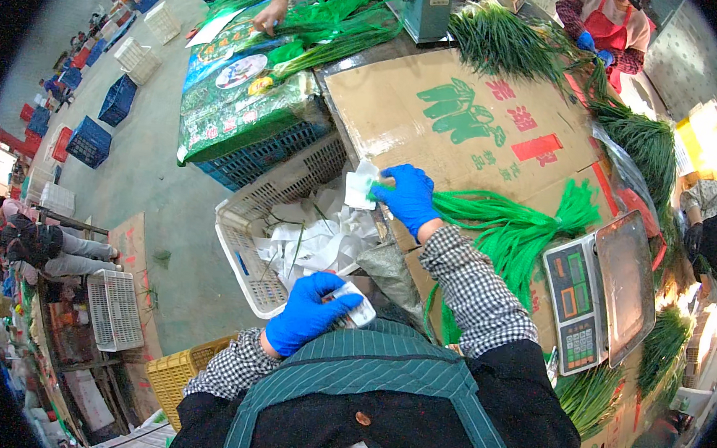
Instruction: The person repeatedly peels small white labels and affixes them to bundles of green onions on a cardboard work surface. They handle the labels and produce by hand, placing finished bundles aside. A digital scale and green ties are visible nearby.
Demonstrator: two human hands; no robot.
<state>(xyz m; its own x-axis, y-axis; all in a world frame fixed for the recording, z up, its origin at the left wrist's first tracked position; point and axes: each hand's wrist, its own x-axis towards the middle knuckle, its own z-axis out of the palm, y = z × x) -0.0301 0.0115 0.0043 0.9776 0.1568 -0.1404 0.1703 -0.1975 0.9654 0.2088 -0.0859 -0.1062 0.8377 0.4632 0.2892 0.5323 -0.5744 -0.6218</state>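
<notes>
My left hand [310, 314], in a blue glove, is closed around a small white roll [361, 309] held close to my apron. My right hand [408, 196], gloved in blue too, grips the gathered end of a bunch of green mesh net [504, 213] at the cardboard's left edge. A white paper label [360, 187] lies against the fingertips of that hand. The rest of the net spreads under my right forearm onto the printed cardboard [374, 105]. Below the label, a white plastic basket [228, 248] holds crumpled white paper strips [312, 245].
A digital scale [573, 310] stands to the right. Bundles of green onions [505, 40] lie at the back and along the right side. Another person's bare hand [270, 16] touches netting on the green sheet at the upper left. A co-worker in blue gloves [594, 50] stands at the upper right.
</notes>
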